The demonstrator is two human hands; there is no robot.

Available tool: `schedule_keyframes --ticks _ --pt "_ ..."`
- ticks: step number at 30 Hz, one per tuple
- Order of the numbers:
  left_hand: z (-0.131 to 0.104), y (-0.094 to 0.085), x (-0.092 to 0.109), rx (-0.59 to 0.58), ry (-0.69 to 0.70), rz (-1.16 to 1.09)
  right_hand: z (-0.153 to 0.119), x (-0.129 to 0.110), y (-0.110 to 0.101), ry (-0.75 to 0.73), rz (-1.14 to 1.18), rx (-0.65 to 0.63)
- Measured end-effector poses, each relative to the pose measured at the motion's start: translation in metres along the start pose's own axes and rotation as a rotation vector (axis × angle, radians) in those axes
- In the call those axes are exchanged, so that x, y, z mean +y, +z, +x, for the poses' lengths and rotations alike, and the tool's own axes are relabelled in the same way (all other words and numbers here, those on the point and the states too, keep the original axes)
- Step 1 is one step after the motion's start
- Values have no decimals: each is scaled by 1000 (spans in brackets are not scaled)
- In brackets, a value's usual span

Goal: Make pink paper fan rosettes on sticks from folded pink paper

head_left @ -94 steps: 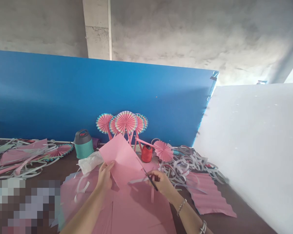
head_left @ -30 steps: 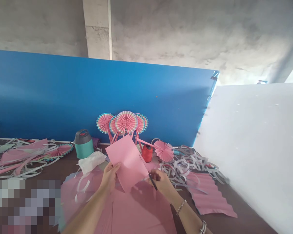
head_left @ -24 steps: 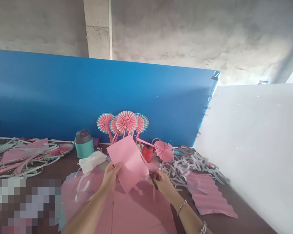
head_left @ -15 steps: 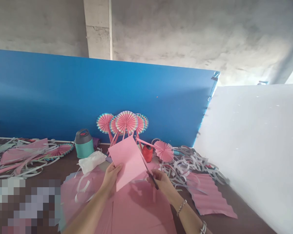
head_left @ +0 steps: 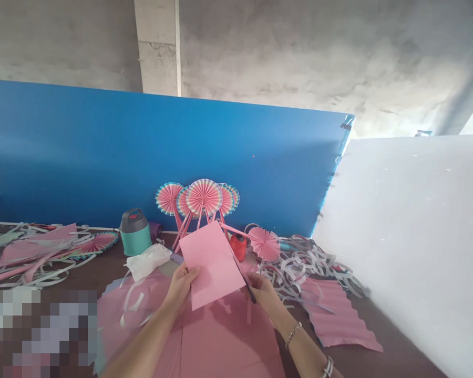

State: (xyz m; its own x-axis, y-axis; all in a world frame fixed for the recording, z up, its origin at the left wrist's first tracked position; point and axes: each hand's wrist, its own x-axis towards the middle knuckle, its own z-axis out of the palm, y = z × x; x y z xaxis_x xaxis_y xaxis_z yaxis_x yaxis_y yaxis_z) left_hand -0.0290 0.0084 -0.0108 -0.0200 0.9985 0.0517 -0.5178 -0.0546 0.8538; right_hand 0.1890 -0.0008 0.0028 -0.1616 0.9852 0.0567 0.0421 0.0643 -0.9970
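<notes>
A square pink paper sheet (head_left: 212,263) is raised in front of me, tilted. My left hand (head_left: 182,283) pinches its left edge, thumb on the front. My right hand (head_left: 262,295) is closed round the dark handles of scissors (head_left: 249,287), whose blades lie along the sheet's right edge. A thin pink strip shows beside the blades. Below both hands, larger pink sheets (head_left: 220,341) cover the table.
Pink pleated paper fans (head_left: 204,197) stand by the blue panel (head_left: 260,157). Nearby are a teal container (head_left: 136,236), white plastic (head_left: 147,261), a red spool (head_left: 238,247), curled strips (head_left: 299,262) and a wavy pink sheet (head_left: 337,315).
The held sheet has shifted slightly right and its right edge now lies closer to my right hand. The scissor blades appear more closed together.
</notes>
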Motion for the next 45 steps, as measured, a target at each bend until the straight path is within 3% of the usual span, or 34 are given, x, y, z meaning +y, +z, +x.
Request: schedule_keyframes --ticks 14,26,45 --pt "-7 10 5 7 -48 56 14 24 -5 -30 21 14" --pt "-7 10 8 -14 -50 25 9 17 -3 -19 7 -5" --pt "-7 9 8 -21 -58 5 14 32 -8 -35 -11 -6"
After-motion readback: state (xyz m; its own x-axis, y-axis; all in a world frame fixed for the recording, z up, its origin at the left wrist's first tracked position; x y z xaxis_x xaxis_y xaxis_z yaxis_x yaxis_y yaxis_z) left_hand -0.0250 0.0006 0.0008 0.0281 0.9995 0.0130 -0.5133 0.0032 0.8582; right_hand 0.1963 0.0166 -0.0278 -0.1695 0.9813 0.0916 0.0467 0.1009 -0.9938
